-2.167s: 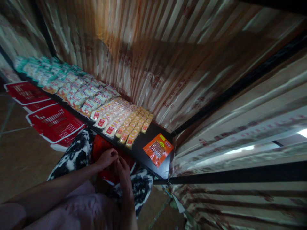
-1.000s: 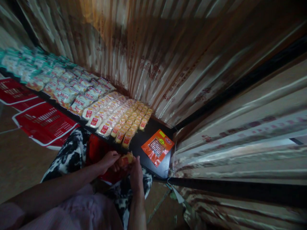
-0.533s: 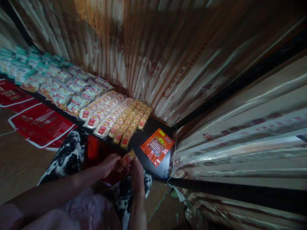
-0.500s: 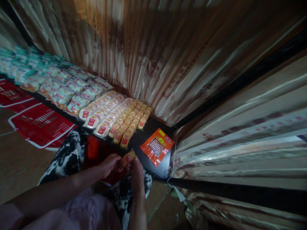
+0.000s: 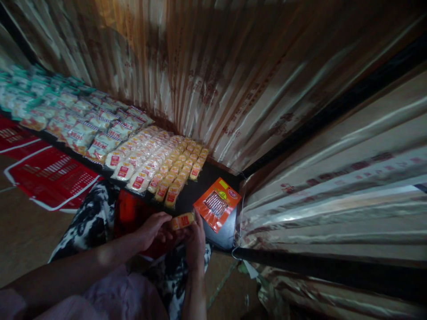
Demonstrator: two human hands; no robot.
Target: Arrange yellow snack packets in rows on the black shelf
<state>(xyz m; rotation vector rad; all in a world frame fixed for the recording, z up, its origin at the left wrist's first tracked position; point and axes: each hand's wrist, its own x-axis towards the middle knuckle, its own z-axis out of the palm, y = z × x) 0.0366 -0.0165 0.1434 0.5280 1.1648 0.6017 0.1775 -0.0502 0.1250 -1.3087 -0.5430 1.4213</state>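
Both of my hands hold one small yellow snack packet with a red label (image 5: pixel 182 221) just in front of the black shelf (image 5: pixel 223 238). My left hand (image 5: pixel 154 227) grips its left end and my right hand (image 5: pixel 196 239) its right end. Below my hands sits a red container (image 5: pixel 128 212), partly hidden by my arms. Rows of matching yellow packets (image 5: pixel 178 171) lie on the shelf just beyond. An orange sausage packet (image 5: pixel 216 203) lies flat on the shelf, to the right of my right hand.
Larger white and red packets (image 5: pixel 130 158) and teal packets (image 5: pixel 30 89) fill the shelf leftward. Corrugated metal walls (image 5: pixel 213 80) close off the back and right. Red baskets (image 5: pixel 50 178) lie on the brown floor at left. A black-and-white patterned cloth (image 5: pixel 90 222) covers my lap.
My hands came up out of the red container with a yellow packet and lifted it toward the shelf edge. The packet has turned level, and the view has shifted slightly.
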